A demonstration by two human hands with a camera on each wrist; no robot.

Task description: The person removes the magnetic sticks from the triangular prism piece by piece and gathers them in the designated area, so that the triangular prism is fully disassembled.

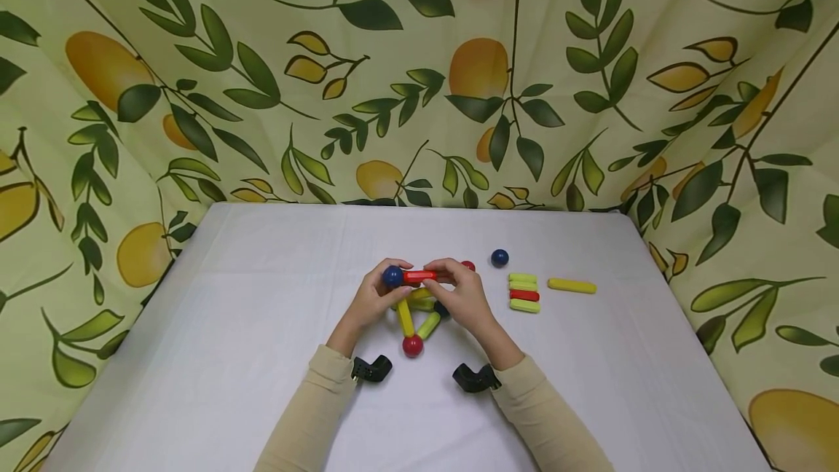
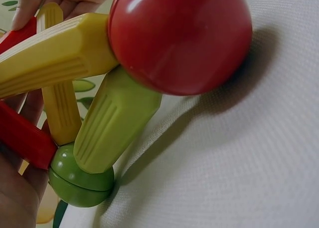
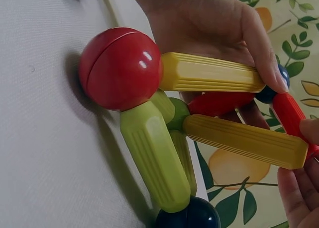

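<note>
Above the white table, my left hand (image 1: 370, 304) grips a blue ball (image 1: 393, 277), thumb and fingers on either side. The thumb of my right hand (image 1: 467, 296) and its fingers pinch a red rod (image 1: 419, 277), whose left end meets that ball. Below is a construction of rods and balls: a yellow rod (image 3: 214, 73) rises from a red ball (image 3: 119, 68) to the blue ball. A light green rod (image 3: 154, 158) runs from the red ball to a dark blue ball (image 3: 189, 215). Another yellow rod (image 3: 244, 140) slants from a green ball (image 2: 82, 180) toward my right fingers.
To the right lie several short light green rods (image 1: 524, 306) with a red rod (image 1: 524, 296) among them. A yellow rod (image 1: 572, 285) lies farther right, and a loose blue ball (image 1: 500, 258) behind. Patterned cloth (image 1: 419, 93) hangs beyond the table (image 1: 262, 253).
</note>
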